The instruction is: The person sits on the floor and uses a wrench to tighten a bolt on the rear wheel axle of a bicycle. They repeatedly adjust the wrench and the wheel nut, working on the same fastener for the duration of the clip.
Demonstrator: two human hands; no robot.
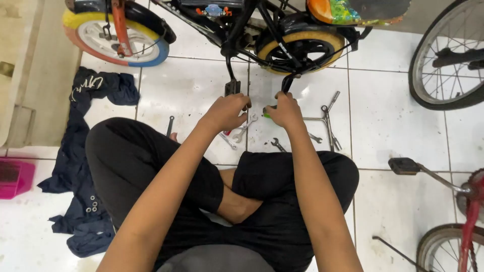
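I sit cross-legged on white floor tiles in front of a small children's bicycle (252,30) with yellow-rimmed wheels. My left hand (225,112) is closed around the black pedal (232,87) at the end of the crank arm. My right hand (285,111) is closed too, with a bit of green handle (266,112) showing at its thumb side, just below the black bar (288,82) that hangs from the rear wheel. What the right hand grips is mostly hidden. Several spanners (242,132) lie on the tiles right under both hands.
A cross-shaped wrench (327,120) lies to the right of my hands and a small spanner (170,125) to the left. A dark cloth (75,161) is spread on the left, beside a pink box (15,176). Other bicycles stand at the right: a large wheel (443,55) and a red frame with pedal (406,165).
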